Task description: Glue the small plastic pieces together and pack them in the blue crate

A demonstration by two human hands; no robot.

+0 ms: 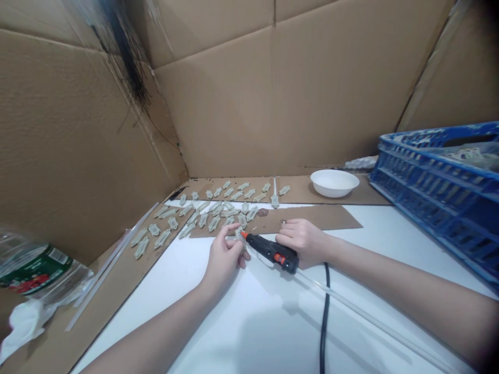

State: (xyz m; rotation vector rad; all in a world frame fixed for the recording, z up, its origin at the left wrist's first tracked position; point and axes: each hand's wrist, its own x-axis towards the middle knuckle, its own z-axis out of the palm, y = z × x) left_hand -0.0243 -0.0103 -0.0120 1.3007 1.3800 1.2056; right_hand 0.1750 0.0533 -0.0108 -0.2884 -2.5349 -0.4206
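Two hands are working just below the edge of a cardboard strip (312, 218). The left hand (224, 258) is pinching a small plastic piece (239, 235), while the right hand (304, 241) is wrapping around a glue gun (271, 253) above the white table (202, 332).

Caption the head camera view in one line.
Left hand holds a small grey piece at the tip of a glue gun under the right hand.

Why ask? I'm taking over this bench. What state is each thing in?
left hand, pinching a pale piece
right hand, gripping the glue gun
glue gun, held, nozzle at the piece
glue stick, long, running back from the gun
cord, slack
other pieces, laid in rows
bowl, upright
crate, holding something pale
bottle, on its side
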